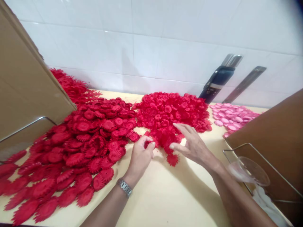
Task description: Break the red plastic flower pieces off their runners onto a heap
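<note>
Forearms (107,201) — left hand (140,157) pinching red piece (147,144)

Flat strip (246,83) against white tiled wall (94,47).

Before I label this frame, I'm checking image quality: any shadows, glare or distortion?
Head view: soft shadow on the table below the right hand; small glints on the wall; red pieces at lower left look stretched; the upper right corner is dark.
</note>
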Demonstrator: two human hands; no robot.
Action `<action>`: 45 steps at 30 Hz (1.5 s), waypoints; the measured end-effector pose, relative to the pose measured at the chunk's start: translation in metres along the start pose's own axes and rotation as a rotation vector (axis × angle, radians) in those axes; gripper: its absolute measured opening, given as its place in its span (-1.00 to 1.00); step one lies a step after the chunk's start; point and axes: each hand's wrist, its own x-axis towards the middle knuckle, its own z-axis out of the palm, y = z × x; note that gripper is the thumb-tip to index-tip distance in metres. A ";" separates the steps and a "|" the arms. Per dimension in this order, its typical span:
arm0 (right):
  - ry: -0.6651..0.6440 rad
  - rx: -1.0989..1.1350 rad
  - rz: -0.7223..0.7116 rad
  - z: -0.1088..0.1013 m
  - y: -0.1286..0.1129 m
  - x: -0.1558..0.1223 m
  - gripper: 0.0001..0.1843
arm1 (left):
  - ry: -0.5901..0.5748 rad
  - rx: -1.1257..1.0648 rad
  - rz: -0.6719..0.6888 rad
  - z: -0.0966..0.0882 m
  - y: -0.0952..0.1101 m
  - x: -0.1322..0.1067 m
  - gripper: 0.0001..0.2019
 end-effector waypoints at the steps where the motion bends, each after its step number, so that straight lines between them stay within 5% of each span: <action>1: -0.061 -0.048 -0.039 0.000 0.000 -0.002 -0.15 | 0.000 0.119 0.069 0.002 0.002 0.003 -0.91; 4: -0.179 -0.170 -0.157 0.006 -0.002 -0.009 0.16 | 0.018 0.511 0.292 0.007 0.008 0.014 -0.92; 8: -0.188 -0.278 -0.259 0.027 -0.002 -0.009 0.22 | 0.005 0.723 0.391 0.005 0.011 0.020 -0.76; 18: -0.134 -0.238 -0.272 0.066 -0.007 0.009 -0.44 | 0.047 0.375 0.359 -0.042 0.001 -0.006 -0.83; 22: -0.062 -0.087 -0.243 0.067 -0.015 0.016 -0.72 | 0.074 0.336 0.374 -0.043 -0.008 -0.005 -0.81; 26: -0.021 -0.032 -0.254 0.065 -0.015 0.024 -0.77 | 0.115 0.402 0.466 -0.041 -0.017 -0.002 -0.78; 31: 0.072 0.015 -0.263 0.051 -0.005 0.044 -0.70 | 0.167 0.515 0.708 -0.043 -0.018 -0.007 -0.80; 37: 0.276 -0.103 -0.163 -0.002 0.002 0.111 -0.59 | 0.167 0.582 0.882 -0.039 -0.017 -0.010 -0.83; 40: 0.316 -0.328 -0.027 -0.023 0.014 0.151 -0.61 | 0.137 0.621 0.918 -0.038 -0.019 -0.012 -0.83; 45: 0.247 -0.367 0.131 -0.030 0.048 0.185 -0.55 | 0.107 0.689 0.866 -0.039 -0.011 -0.017 -0.82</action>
